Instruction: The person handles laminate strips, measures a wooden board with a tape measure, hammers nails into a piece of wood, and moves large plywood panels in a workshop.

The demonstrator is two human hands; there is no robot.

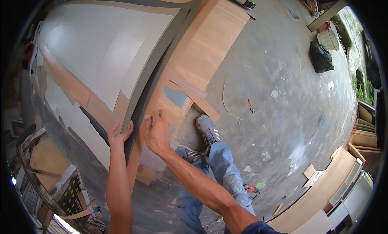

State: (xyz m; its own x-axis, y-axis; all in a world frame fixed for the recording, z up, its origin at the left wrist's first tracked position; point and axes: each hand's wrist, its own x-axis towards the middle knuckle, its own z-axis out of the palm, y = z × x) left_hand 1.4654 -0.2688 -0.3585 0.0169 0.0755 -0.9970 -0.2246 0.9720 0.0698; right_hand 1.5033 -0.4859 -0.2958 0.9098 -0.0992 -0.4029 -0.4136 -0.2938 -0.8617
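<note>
My left hand [120, 134] is at the near edge of a stack of large flat sheets, its thumb and fingers spread apart. The stack has a white sheet [117, 52] on top and tan and grey edges below. A dark grey panel [161, 58] runs along its right side. Closed at the near part of a long wood-grain board [141, 153] beside this panel, my right hand [158, 131] has its fingers curled at the board's edge. Part of its grip is hidden. Both forearms reach up from the lower edge.
Wood-grain panels [216, 36] and offcuts [198, 97] lie right of the stack, near my shoes [208, 129]. A red tool [251, 188] rests on the floor by my leg. A black bag [320, 57] and a bucket [328, 39] stand far right. Boards [323, 189] lie lower right.
</note>
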